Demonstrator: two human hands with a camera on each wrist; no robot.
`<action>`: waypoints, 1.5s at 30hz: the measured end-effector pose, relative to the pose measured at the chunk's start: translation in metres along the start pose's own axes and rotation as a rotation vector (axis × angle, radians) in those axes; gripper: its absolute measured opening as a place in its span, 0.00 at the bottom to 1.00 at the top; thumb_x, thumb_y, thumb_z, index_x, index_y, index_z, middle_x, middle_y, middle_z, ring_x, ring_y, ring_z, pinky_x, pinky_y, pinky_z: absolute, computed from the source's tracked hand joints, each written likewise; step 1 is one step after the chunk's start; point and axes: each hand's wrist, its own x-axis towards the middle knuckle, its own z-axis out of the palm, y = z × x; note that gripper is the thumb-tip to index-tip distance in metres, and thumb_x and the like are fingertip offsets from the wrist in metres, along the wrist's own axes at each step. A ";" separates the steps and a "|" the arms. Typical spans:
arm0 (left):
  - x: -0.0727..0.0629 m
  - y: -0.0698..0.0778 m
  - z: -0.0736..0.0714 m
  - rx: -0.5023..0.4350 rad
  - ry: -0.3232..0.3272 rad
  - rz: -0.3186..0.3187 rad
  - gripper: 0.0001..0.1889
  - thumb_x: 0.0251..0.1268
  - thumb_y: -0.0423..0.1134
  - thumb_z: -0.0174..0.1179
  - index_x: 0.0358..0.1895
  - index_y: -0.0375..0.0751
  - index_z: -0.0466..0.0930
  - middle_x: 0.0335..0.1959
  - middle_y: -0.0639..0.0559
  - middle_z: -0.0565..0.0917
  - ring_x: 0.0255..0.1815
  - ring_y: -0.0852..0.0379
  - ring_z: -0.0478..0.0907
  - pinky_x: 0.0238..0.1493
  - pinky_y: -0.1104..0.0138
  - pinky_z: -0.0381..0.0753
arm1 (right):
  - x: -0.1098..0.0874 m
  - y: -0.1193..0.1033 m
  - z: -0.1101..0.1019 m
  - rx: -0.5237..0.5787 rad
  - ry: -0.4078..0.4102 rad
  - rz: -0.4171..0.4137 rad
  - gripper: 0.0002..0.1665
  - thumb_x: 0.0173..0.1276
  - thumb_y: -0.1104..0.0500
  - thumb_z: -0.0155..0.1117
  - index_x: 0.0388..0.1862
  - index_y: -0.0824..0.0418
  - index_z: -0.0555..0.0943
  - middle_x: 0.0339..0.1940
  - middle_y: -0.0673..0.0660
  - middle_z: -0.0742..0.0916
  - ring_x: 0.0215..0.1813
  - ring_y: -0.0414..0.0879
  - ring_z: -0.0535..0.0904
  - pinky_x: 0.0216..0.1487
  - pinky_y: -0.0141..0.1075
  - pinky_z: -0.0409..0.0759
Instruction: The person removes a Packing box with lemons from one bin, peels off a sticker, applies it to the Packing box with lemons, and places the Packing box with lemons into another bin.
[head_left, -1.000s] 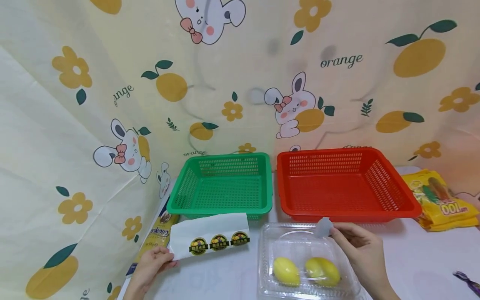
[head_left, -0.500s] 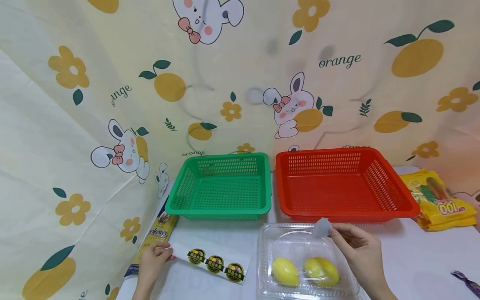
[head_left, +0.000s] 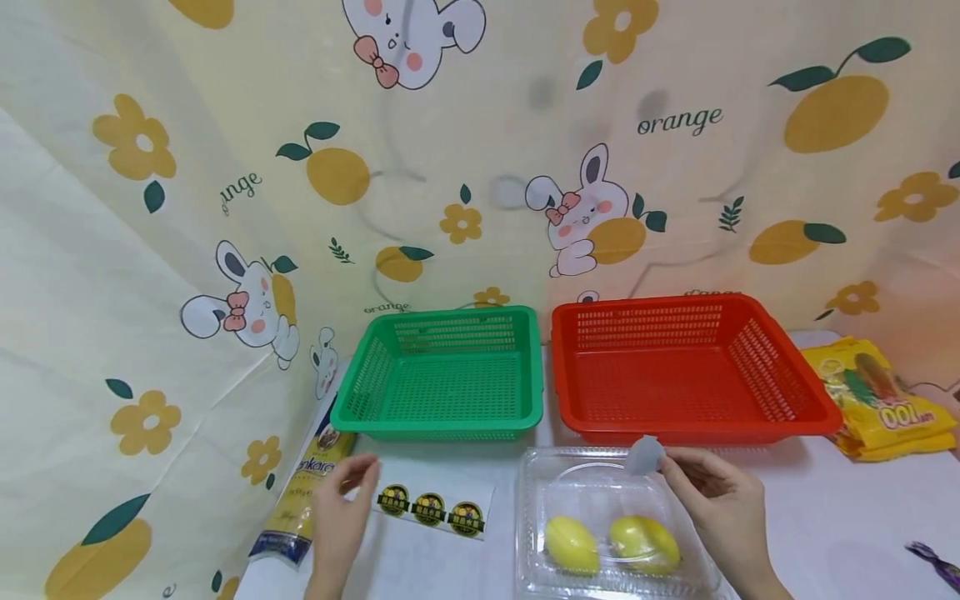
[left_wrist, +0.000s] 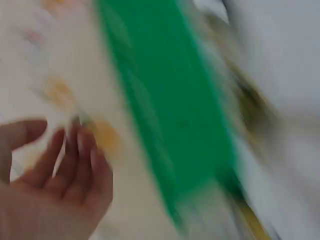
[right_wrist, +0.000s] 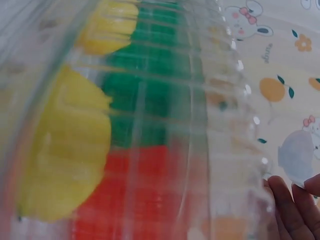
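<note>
My right hand point(head_left: 723, 508) pinches a round sticker point(head_left: 645, 456) by its edge, its pale backing toward me, above the right side of a clear plastic box point(head_left: 528, 533). Inside the closed box lie two lemons point(head_left: 572, 544). In the right wrist view, the sticker point(right_wrist: 297, 156) stands between thumb and fingertips, beyond the box wall. My left hand point(head_left: 341, 517) holds nothing; its fingers are relaxed and bent. Just to its right, a white sticker sheet point(head_left: 480, 496) with three round labels lies on the table. The left wrist view is blurred but shows the left hand point(left_wrist: 65, 175) holding nothing.
A green basket point(head_left: 532, 417) and a red basket point(head_left: 577, 429) stand side by side behind the box. A yellow packet point(head_left: 296, 504) lies at left, yellow bags point(head_left: 877, 408) at right. A purple wrapped item point(head_left: 933, 560) sits at the right edge.
The left hand has lowered the sticker sheet onto the table, let it go, and moved up and right. The right hand still holds its sticker in about the same place.
</note>
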 end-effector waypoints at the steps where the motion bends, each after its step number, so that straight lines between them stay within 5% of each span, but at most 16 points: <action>1: -0.005 0.018 0.011 -0.113 -0.101 0.073 0.06 0.65 0.29 0.64 0.43 0.33 0.84 0.40 0.44 0.87 0.42 0.53 0.83 0.47 0.63 0.84 | -0.001 -0.001 0.000 -0.027 0.007 0.003 0.12 0.54 0.83 0.67 0.36 0.75 0.84 0.30 0.50 0.90 0.32 0.38 0.85 0.36 0.23 0.82; 3: -0.016 0.054 0.035 -0.363 -0.372 0.214 0.06 0.66 0.27 0.62 0.43 0.32 0.84 0.38 0.42 0.87 0.39 0.58 0.84 0.44 0.66 0.85 | -0.002 -0.002 0.000 -0.044 0.011 -0.001 0.12 0.54 0.83 0.67 0.36 0.75 0.84 0.30 0.50 0.90 0.32 0.38 0.85 0.36 0.23 0.82; 6: -0.034 0.100 0.070 -0.637 -0.802 0.235 0.10 0.70 0.30 0.58 0.49 0.29 0.83 0.41 0.35 0.86 0.42 0.63 0.83 0.48 0.65 0.84 | -0.004 -0.003 0.002 -0.024 0.003 -0.001 0.12 0.54 0.84 0.66 0.36 0.76 0.84 0.31 0.49 0.89 0.33 0.38 0.85 0.36 0.23 0.82; 8: -0.043 0.121 0.089 -0.743 -0.979 0.167 0.13 0.72 0.31 0.57 0.54 0.27 0.81 0.43 0.27 0.82 0.43 0.65 0.82 0.49 0.68 0.83 | -0.005 -0.004 0.003 0.010 -0.014 0.001 0.12 0.55 0.84 0.65 0.37 0.77 0.83 0.32 0.48 0.89 0.34 0.37 0.85 0.37 0.23 0.82; 10: -0.048 0.134 0.102 -0.783 -1.048 0.055 0.16 0.73 0.33 0.56 0.59 0.28 0.79 0.45 0.22 0.79 0.42 0.68 0.81 0.48 0.73 0.81 | -0.006 -0.005 0.005 0.022 -0.029 0.005 0.12 0.55 0.84 0.65 0.37 0.77 0.83 0.32 0.46 0.89 0.35 0.36 0.85 0.38 0.23 0.82; 13: -0.047 0.142 0.112 -0.825 -1.026 -0.038 0.18 0.73 0.33 0.56 0.62 0.27 0.76 0.45 0.18 0.76 0.39 0.67 0.80 0.46 0.76 0.79 | -0.008 -0.006 0.007 0.028 -0.036 -0.013 0.12 0.55 0.85 0.65 0.38 0.77 0.83 0.34 0.47 0.89 0.35 0.36 0.85 0.39 0.23 0.82; 19: -0.039 0.141 0.116 -0.814 -0.925 -0.096 0.18 0.72 0.32 0.58 0.62 0.29 0.77 0.45 0.27 0.81 0.38 0.63 0.80 0.47 0.72 0.82 | -0.011 -0.003 0.008 0.060 -0.077 -0.124 0.16 0.51 0.88 0.63 0.37 0.77 0.83 0.37 0.46 0.89 0.38 0.35 0.85 0.42 0.24 0.83; 24: -0.038 0.140 0.118 -0.788 -0.888 -0.146 0.17 0.71 0.32 0.60 0.60 0.31 0.79 0.45 0.30 0.83 0.38 0.62 0.81 0.47 0.71 0.82 | -0.008 0.003 0.014 0.294 -0.185 -0.459 0.15 0.54 0.86 0.63 0.41 0.82 0.81 0.43 0.62 0.89 0.49 0.44 0.85 0.53 0.28 0.81; 29: -0.040 0.140 0.122 -0.795 -0.838 -0.139 0.17 0.69 0.32 0.61 0.58 0.27 0.79 0.46 0.21 0.80 0.38 0.64 0.82 0.45 0.72 0.82 | -0.005 -0.010 0.022 0.297 -0.229 -0.683 0.11 0.65 0.72 0.68 0.42 0.81 0.82 0.46 0.69 0.87 0.55 0.49 0.84 0.60 0.30 0.77; 35: -0.041 0.139 0.123 -0.795 -0.785 -0.119 0.18 0.65 0.35 0.67 0.54 0.27 0.81 0.45 0.24 0.81 0.43 0.62 0.81 0.40 0.74 0.82 | -0.006 -0.017 0.025 0.208 -0.223 -0.750 0.13 0.66 0.67 0.68 0.41 0.80 0.83 0.46 0.68 0.87 0.54 0.48 0.84 0.60 0.29 0.77; 45: -0.044 0.140 0.127 -0.603 -0.673 -0.059 0.13 0.60 0.40 0.69 0.46 0.40 0.86 0.38 0.53 0.86 0.42 0.60 0.81 0.31 0.72 0.82 | -0.009 -0.012 0.029 0.183 -0.233 -0.789 0.13 0.67 0.65 0.69 0.40 0.78 0.84 0.45 0.68 0.88 0.54 0.48 0.84 0.60 0.29 0.77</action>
